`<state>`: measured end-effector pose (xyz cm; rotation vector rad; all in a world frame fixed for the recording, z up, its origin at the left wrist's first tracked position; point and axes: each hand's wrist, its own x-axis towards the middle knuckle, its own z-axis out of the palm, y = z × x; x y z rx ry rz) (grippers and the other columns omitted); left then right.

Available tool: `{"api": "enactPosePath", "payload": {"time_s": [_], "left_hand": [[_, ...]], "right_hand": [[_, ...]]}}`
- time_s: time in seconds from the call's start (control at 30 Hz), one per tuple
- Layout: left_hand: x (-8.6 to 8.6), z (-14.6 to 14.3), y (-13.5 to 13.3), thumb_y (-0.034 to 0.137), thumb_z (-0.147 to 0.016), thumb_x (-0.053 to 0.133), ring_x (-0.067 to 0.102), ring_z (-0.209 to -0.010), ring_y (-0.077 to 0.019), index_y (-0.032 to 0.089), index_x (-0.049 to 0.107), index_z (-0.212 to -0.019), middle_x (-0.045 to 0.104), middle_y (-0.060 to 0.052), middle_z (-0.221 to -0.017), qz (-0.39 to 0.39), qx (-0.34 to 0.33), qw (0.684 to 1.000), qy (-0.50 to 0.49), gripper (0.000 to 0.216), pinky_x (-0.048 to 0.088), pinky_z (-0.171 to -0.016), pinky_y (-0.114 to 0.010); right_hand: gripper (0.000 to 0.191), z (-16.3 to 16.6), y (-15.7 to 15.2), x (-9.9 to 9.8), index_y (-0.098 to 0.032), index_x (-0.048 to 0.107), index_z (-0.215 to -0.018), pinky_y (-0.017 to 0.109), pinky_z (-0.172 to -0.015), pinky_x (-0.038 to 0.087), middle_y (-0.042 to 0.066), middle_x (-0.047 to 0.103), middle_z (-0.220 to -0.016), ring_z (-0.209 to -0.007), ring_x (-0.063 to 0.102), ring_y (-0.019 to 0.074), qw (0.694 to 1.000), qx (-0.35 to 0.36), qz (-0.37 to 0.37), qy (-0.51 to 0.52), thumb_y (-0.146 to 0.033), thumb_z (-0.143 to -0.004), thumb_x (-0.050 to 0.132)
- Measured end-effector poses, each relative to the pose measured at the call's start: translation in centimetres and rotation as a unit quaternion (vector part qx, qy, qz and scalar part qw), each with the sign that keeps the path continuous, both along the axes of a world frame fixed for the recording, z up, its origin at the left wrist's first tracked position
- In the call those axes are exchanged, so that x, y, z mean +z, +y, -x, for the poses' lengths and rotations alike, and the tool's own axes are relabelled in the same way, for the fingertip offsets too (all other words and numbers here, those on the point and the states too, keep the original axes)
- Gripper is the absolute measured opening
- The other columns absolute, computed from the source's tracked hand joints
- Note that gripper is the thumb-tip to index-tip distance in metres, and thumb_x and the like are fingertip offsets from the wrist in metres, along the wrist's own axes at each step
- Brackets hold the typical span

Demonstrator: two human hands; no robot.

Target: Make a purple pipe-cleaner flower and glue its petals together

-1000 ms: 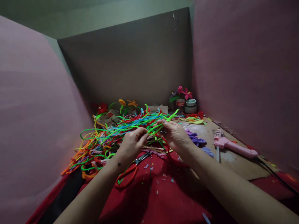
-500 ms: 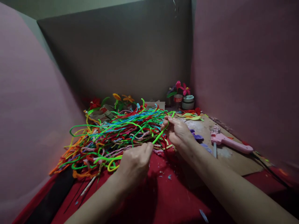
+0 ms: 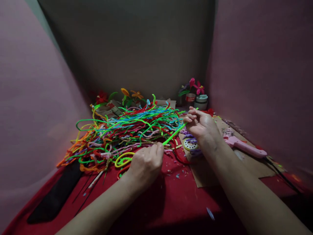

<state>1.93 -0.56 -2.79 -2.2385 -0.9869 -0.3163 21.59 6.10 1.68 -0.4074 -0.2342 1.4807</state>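
Observation:
A bright green pipe cleaner (image 3: 175,134) stretches between my two hands over the front of a heap of coloured pipe cleaners (image 3: 137,125). My left hand (image 3: 148,160) is closed in a fist around its lower end. Its upper part runs through the bent fingers of my right hand (image 3: 201,125), and a short tip shows above them. Yellow and red loops (image 3: 124,159) lie beside my left hand, partly hidden by it. Below my right hand are purple pipe cleaner pieces (image 3: 195,152) and a pale round disc with holes (image 3: 189,144).
A pink glue gun (image 3: 244,147) with a black cord rests on a cardboard sheet (image 3: 207,174) at the right. Pipe cleaner flowers (image 3: 199,87) and a lidded jar (image 3: 201,102) stand at the back. A black flat strip (image 3: 55,195) lies front left on the red cloth (image 3: 137,212).
My right hand has moved right along the green pipe cleaner, away from my left hand, and a longer stretch shows between them. The view has tilted down slightly.

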Motion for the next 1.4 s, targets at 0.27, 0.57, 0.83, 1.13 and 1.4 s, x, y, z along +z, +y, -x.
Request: {"api": "enactPosePath", "payload": {"time_s": [0.27,0.57,0.83,1.13,1.4], "left_hand": [[1.4,2.4,2.0,0.028,-0.082,0.043,0.050,-0.050,-0.0111,0.019,0.054,-0.069,0.056,0.001,-0.056,0.365,0.029,0.888,-0.277,0.019,0.033,-0.048,-0.021],[2.3,2.9,2.2,0.031,-0.078,0.046,0.042,-0.040,-0.0077,0.017,0.055,-0.074,0.050,0.005,-0.051,0.553,0.014,0.709,-0.438,0.017,0.030,-0.040,-0.019],[1.9,2.1,1.4,0.027,-0.081,0.040,0.041,-0.052,-0.0097,0.019,0.057,-0.073,0.046,0.005,-0.055,0.402,-0.001,0.857,-0.321,0.021,0.031,-0.051,-0.020],[1.1,2.0,0.2,0.011,-0.081,0.033,0.035,-0.044,-0.0092,0.017,0.049,-0.068,0.041,0.005,-0.049,0.219,-0.076,0.964,-0.129,0.022,0.025,-0.044,-0.022],[0.5,1.8,0.2,0.002,-0.075,0.038,0.050,-0.045,-0.0161,0.014,0.054,-0.079,0.052,-0.001,-0.053,-0.034,-0.074,0.996,-0.030,0.020,0.034,-0.045,-0.027]], "right_hand": [[0.022,-2.9,0.9,-0.4,-0.017,0.038,-0.066,0.015,-0.032,0.023,-0.009,0.033,-0.042,-0.029,0.027,0.0024,0.997,-0.080,0.009,-0.009,0.000,-0.079,0.032],[0.025,-4.0,1.5,-0.7,-0.016,0.038,-0.066,0.013,-0.031,0.026,-0.009,0.034,-0.042,-0.028,0.028,0.0015,0.996,-0.083,0.026,0.019,0.001,-0.081,0.027],[0.026,-4.5,1.3,-0.3,-0.018,0.037,-0.066,0.013,-0.028,0.021,-0.009,0.032,-0.042,-0.027,0.024,0.0018,0.992,-0.099,0.034,0.063,0.000,-0.081,0.026],[0.031,-6.2,1.8,-0.8,-0.019,0.033,-0.060,0.014,-0.027,0.018,-0.009,0.026,-0.040,-0.027,0.020,0.0035,0.991,-0.107,0.042,0.070,-0.001,-0.083,0.023],[0.029,-4.3,1.8,-1.8,-0.017,0.042,-0.066,0.014,-0.038,0.040,-0.006,0.044,-0.044,-0.033,0.040,0.0042,0.994,-0.096,0.017,0.057,-0.010,-0.090,0.028]]}}
